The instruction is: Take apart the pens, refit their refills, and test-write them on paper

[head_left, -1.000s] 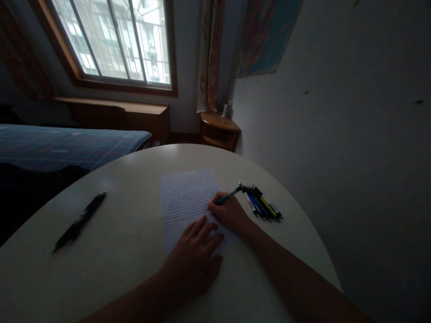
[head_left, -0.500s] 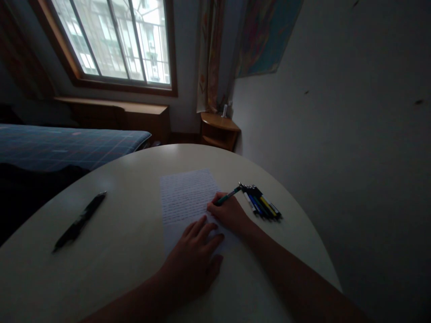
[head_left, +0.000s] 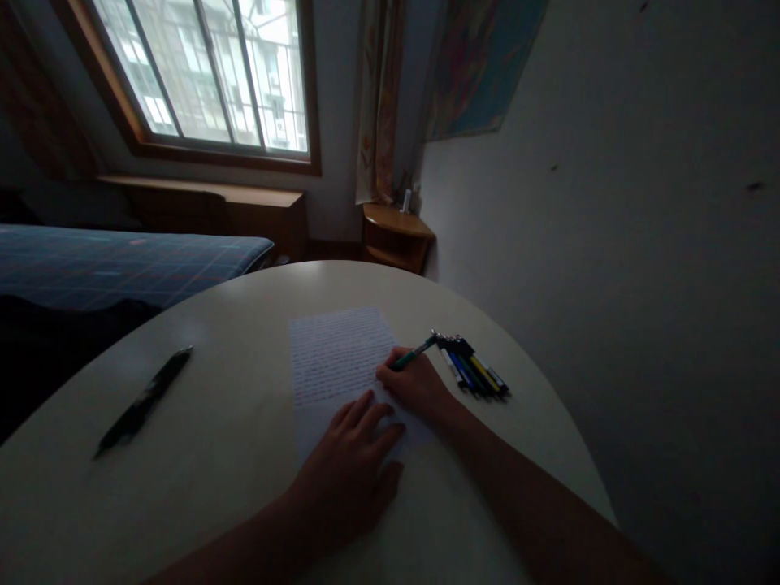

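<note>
A white sheet of paper (head_left: 335,357) covered in handwritten lines lies on a round pale table (head_left: 231,455). My right hand (head_left: 414,388) is closed round a green pen (head_left: 415,354), its tip down on the paper's right edge. My left hand (head_left: 353,463) lies flat on the lower part of the sheet with fingers spread. A bundle of several pens (head_left: 472,370) rests just right of my right hand.
A black pen (head_left: 143,400) lies alone at the table's left. Beyond the table are a bed with a blue checked cover (head_left: 122,264), a window (head_left: 207,73), a small wooden corner shelf (head_left: 396,231) and a plain wall (head_left: 609,244) on the right.
My right hand with the green pen has shifted very slightly along the paper. The left hand has not moved.
</note>
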`<state>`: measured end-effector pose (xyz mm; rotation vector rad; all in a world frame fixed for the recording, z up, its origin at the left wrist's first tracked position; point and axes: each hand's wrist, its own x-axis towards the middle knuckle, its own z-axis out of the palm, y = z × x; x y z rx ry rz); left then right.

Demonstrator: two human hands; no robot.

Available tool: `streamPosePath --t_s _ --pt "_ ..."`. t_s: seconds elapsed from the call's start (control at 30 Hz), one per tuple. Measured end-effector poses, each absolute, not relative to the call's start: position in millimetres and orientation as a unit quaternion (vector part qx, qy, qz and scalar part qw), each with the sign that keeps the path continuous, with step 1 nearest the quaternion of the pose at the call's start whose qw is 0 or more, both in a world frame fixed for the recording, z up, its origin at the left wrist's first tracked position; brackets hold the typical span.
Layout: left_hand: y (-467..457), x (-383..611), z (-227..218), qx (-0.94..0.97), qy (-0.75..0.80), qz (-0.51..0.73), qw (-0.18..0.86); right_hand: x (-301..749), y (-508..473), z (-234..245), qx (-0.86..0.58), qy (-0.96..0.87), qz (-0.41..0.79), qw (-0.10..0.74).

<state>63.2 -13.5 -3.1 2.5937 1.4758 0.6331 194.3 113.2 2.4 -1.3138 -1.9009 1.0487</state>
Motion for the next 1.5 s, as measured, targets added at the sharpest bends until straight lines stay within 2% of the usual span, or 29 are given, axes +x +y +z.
streamPosePath --t_s 1.5 --pt "-13.3 62.8 -2.8 0.848 0.481 0.220 0.051 195.7 114.2 1.7 -0.477 -0.744 0.364 0.293"
